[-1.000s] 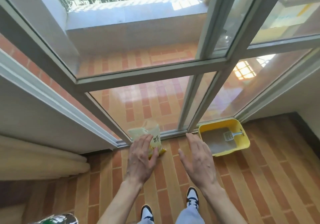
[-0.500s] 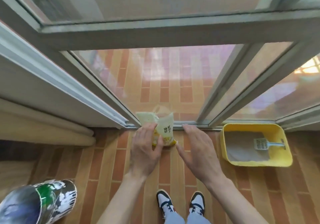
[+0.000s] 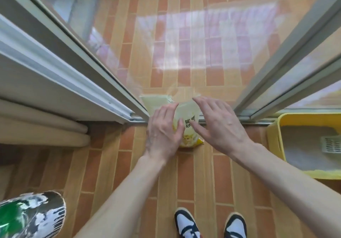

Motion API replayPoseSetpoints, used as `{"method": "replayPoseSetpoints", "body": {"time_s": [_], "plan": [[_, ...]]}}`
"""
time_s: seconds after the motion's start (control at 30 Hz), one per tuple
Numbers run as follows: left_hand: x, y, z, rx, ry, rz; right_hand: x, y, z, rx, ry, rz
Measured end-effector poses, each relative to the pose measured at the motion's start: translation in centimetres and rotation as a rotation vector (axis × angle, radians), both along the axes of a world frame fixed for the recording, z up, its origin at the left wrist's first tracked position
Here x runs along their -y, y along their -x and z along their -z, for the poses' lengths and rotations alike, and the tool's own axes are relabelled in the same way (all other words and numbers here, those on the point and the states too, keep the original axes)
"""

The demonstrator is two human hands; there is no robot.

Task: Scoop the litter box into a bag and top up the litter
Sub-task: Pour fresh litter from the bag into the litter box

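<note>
A pale yellow litter bag point(image 3: 188, 125) stands on the tiled floor against the sliding glass door. My left hand point(image 3: 163, 134) lies over its left side, fingers spread and thumb against the front; whether they touch it is unclear. My right hand point(image 3: 219, 127) hovers open just to the bag's right, fingers straight and apart. At the right edge sits the yellow litter box point(image 3: 275, 142), holding grey litter point(image 3: 302, 145) and a grey slotted scoop point(image 3: 330, 143), partly cut off by the frame.
Glass door panels and metal frames point(image 3: 262, 83) run across the front. A rolled cream curtain point(image 3: 42, 129) lies at the left. A green, black and white patterned bin point(image 3: 31, 217) stands at the lower left. My shoes point(image 3: 186, 223) are on the orange tiles below.
The view has tilted further down and closer to the floor. Both hands have come nearer the litter bag, the right hand now close beside it.
</note>
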State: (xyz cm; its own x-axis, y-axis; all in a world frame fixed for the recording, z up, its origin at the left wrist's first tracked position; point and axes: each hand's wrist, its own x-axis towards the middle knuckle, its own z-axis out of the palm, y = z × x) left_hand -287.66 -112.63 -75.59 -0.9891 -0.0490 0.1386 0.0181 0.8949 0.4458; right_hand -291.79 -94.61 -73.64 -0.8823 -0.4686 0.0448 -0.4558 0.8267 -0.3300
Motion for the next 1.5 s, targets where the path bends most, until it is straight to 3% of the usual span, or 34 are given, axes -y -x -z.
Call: {"method": "replayPoseSetpoints", "body": {"time_s": [0.23, 0.53, 0.73, 0.93, 1.33, 1.5], "plan": [[2.4, 4.1, 7.6, 0.072, 0.139, 0.07, 2.1, 4.5, 7.2, 0.082, -0.079, -0.049], [5.1, 7.6, 11.0, 0.101, 0.368, 0.202, 4.3, 7.6, 11.5, 0.092, -0.229, -0.134], [6.0, 8.6, 11.1, 0.07, 0.458, 0.279, 4.9, 7.8, 12.2, 0.054, -0.238, -0.125], [7.6, 8.0, 10.5, 0.158, 0.552, 0.375, 4.6, 7.2, 12.3, 0.018, -0.222, -0.164], [8.2, 5.0, 7.8, 0.346, 0.41, 0.434, 1.0, 2.8, 11.7, -0.066, -0.252, -0.25], [7.0, 5.1, 6.6, 0.498, 0.676, 0.544, -0.7, 0.1, 11.0, -0.088, -0.254, -0.265]]}}
